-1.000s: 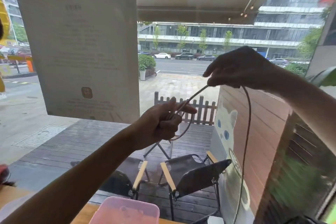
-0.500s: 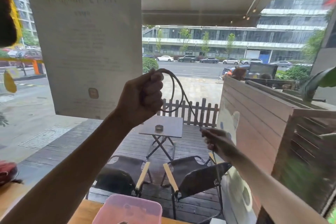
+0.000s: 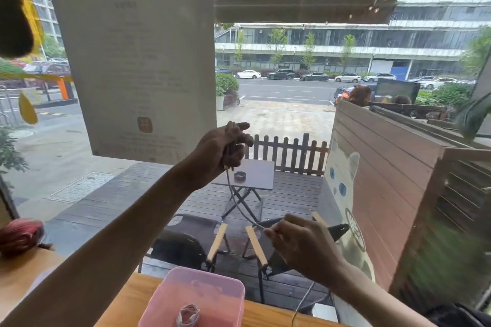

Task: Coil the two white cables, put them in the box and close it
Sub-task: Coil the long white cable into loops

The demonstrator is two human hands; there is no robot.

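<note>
My left hand (image 3: 225, 148) is raised in front of the window and grips gathered loops of a white cable (image 3: 235, 199). The cable runs down and right from that hand to my right hand (image 3: 300, 241), which pinches it between thumb and fingertips. Below my right hand the cable's loose end (image 3: 303, 300) hangs toward the table. A pink translucent box (image 3: 233, 287) sits open on the wooden table at the bottom centre. Inside it lies a second white cable (image 3: 188, 314), coiled. No lid is in view.
The wooden table (image 3: 132, 300) runs along a large window. A red bundle (image 3: 20, 236) lies at the table's left end. A paper poster (image 3: 132, 56) hangs on the glass. Outside stand folding chairs (image 3: 191, 244), a small table and a wooden planter wall.
My left hand dropped lower with the loops. My right hand slid down along the cable and now pinches it nearer the table. The camera tilted down, showing more of the box.
</note>
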